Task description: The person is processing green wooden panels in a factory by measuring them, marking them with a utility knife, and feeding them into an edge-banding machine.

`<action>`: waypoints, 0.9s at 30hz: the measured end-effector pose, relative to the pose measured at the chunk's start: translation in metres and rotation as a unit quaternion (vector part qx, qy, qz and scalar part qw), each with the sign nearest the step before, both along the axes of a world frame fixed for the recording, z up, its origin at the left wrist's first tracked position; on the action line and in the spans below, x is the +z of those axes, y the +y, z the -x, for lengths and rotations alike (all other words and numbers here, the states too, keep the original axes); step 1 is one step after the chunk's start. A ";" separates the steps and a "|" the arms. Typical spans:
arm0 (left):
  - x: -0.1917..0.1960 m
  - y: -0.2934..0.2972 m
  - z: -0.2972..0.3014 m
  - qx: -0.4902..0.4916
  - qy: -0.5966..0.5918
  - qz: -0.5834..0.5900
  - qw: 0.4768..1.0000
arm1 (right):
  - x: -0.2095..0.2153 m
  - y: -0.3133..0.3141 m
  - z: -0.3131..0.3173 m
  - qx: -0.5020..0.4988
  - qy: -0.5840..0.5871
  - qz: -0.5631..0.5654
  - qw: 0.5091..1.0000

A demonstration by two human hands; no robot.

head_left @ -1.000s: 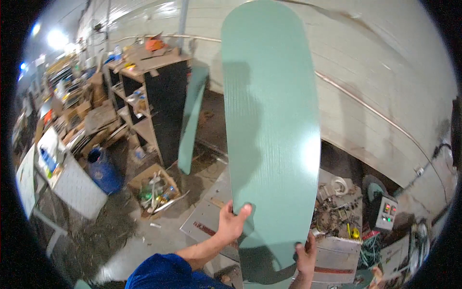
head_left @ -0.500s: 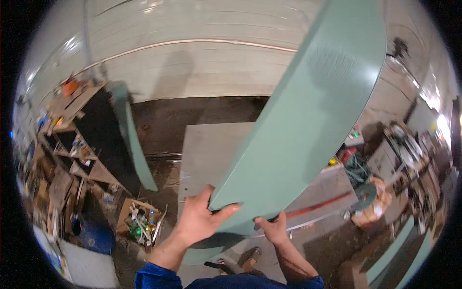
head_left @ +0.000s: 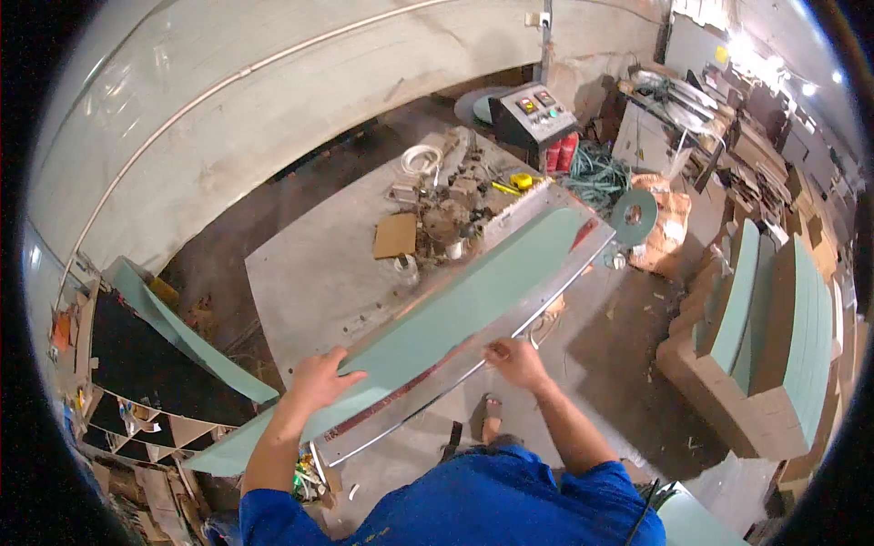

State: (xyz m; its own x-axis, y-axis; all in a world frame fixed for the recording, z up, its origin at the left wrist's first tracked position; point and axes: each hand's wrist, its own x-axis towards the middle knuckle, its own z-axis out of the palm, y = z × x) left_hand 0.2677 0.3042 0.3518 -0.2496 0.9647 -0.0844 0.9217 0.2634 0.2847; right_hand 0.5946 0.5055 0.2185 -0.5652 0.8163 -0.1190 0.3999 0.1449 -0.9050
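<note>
Head view: left hand (head_left: 319,382) on green board (head_left: 455,314), right hand (head_left: 516,362) curled nearby.

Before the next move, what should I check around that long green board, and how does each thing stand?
1. Left hand at the green board: ok, it is at the board's far edge.
2. Firmness of that hold: cannot tell; one picture does not show pressure.
3. Right hand on the board: not ok, it is by the table's near edge, apart from the board.
4. Board wholly over the gray table: not ok, its left end juts past.
5. Yellow tool off the board: ok, it lies beyond the board's far edge.
</note>
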 end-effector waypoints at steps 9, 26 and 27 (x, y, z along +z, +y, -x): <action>-0.051 -0.022 0.059 0.007 0.047 -0.002 0.999 | 0.098 0.090 0.008 0.009 -0.027 -0.467 0.884; -0.093 0.081 -0.002 0.052 0.062 0.042 0.996 | 0.004 0.169 0.133 0.244 -0.052 -0.552 0.795; -0.102 0.102 -0.015 0.033 0.077 0.003 0.996 | 0.007 0.165 0.135 0.258 -0.050 -0.543 0.798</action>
